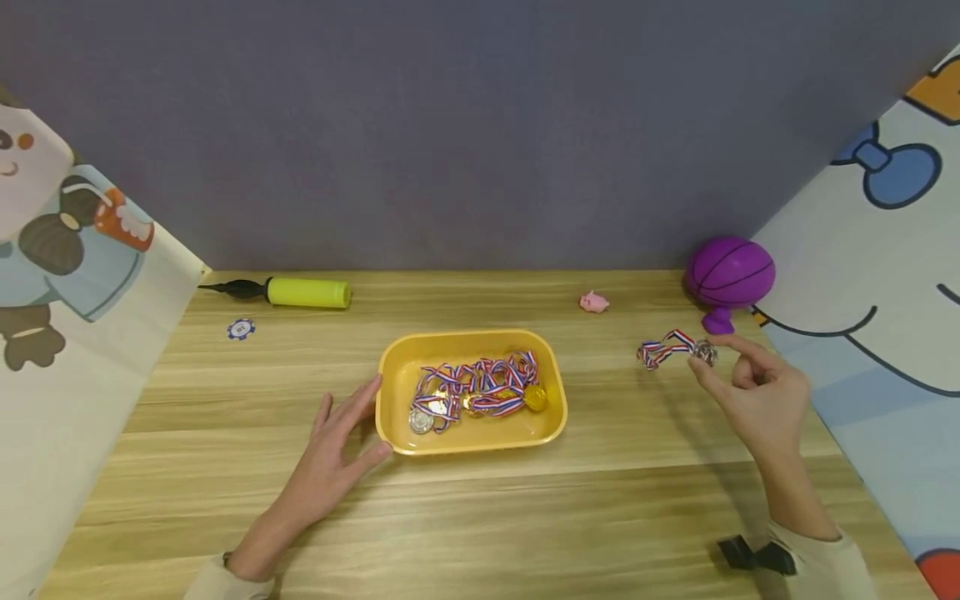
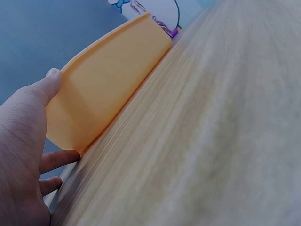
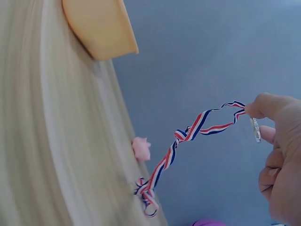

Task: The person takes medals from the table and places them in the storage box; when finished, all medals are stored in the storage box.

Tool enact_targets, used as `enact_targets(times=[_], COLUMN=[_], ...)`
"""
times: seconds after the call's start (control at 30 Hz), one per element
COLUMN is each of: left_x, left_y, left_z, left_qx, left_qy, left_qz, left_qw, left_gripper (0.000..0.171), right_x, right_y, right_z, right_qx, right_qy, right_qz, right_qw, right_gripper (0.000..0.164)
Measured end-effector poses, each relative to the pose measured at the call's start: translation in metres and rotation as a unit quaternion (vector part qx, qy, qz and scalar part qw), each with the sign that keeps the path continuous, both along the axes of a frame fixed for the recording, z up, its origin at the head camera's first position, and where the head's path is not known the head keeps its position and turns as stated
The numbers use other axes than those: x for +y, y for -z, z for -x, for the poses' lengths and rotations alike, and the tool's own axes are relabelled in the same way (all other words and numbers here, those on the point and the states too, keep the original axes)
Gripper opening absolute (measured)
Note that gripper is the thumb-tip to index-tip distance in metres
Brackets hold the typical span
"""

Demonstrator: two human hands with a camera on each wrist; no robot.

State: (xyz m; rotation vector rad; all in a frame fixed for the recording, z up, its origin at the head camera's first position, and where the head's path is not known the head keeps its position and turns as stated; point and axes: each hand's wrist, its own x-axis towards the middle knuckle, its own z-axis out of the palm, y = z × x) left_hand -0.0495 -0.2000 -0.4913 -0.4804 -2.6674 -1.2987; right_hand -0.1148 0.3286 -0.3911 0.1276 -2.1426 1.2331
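Observation:
My right hand (image 1: 768,404) pinches a silver medal (image 1: 705,352) between thumb and forefinger, above the right part of the table. Its red, white and blue ribbon (image 3: 190,133) trails away with a knot and a bunched end, low over the wood. My left hand (image 1: 326,462) is spread against the left end of a yellow plastic tub (image 1: 472,448), thumb and fingers touching its wall. Inside the tub lie several medals with tangled striped ribbons (image 1: 487,379), among them a silver medal (image 1: 422,420) and a gold medal (image 1: 535,397).
Along the back stand a yellow-green hand pump (image 1: 307,292), a small pink pig (image 1: 594,302) and a purple ball (image 1: 731,272) with a purple rubber duck (image 1: 717,321) before it. A poker chip (image 1: 241,329) lies at left. Grey (image 1: 480,133) and cartoon-printed panels enclose the table.

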Motion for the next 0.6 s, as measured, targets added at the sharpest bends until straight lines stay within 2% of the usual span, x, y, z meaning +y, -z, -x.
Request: enact_targets(times=[0.3, 0.6], left_x=[0.000, 0.001], left_y=[-0.001, -0.001], left_z=[0.000, 0.000], left_qx=[-0.002, -0.001], left_qy=[-0.001, 0.001], left_qz=[0.000, -0.002], left_qw=[1.0000, 1.0000], left_gripper=[0.093, 0.093], right_x=[-0.010, -0.029], right_y=[-0.009, -0.029], right_z=[0.003, 0.000], right_qx=[0.012, 0.039], right_qy=[-0.036, -0.058], right_qz=[0.015, 0.021], right_qw=[0.999, 0.997], right_gripper=[0.035, 0.033])
